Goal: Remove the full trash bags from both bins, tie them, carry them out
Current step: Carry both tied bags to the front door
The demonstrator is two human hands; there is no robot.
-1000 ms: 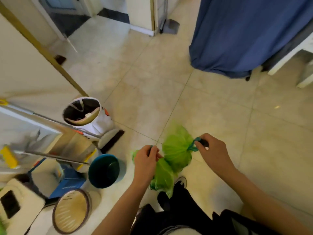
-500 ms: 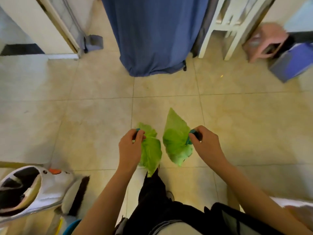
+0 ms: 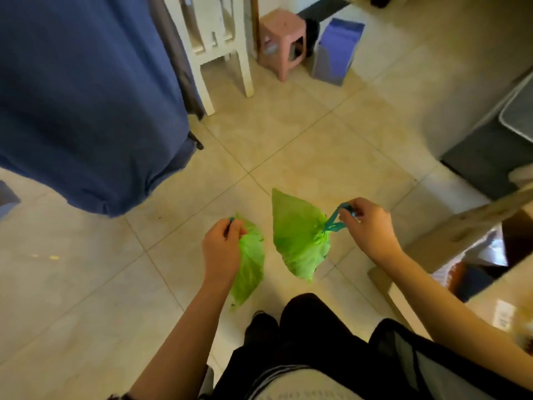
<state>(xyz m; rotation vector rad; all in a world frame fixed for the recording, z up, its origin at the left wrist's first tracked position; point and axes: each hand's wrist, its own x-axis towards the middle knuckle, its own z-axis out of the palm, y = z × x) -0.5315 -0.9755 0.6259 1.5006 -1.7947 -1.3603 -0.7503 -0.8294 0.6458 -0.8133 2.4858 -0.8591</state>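
Observation:
Two small green trash bags hang over the tiled floor in front of my legs. My left hand [image 3: 221, 248] is closed on the top of the left green bag [image 3: 251, 264], which dangles beside my wrist. My right hand [image 3: 367, 226] grips the teal drawstring [image 3: 336, 219] of the right green bag [image 3: 300, 241]; its neck is cinched shut and it swings out to the left of that hand. The two bags hang apart and do not touch. No bin is in view.
A blue cloth-draped piece of furniture [image 3: 86, 96] fills the upper left. A white chair [image 3: 219, 50], a pink stool [image 3: 284, 39] and a purple paper bag [image 3: 336, 50] stand ahead. An open cardboard box [image 3: 450, 243] sits close on the right, a dark mat [image 3: 490, 166] beyond it.
My view has swung right: the bins at the left have left the frame and the chair, stool and box have come in. The bags, first together, now hang apart in separate hands.

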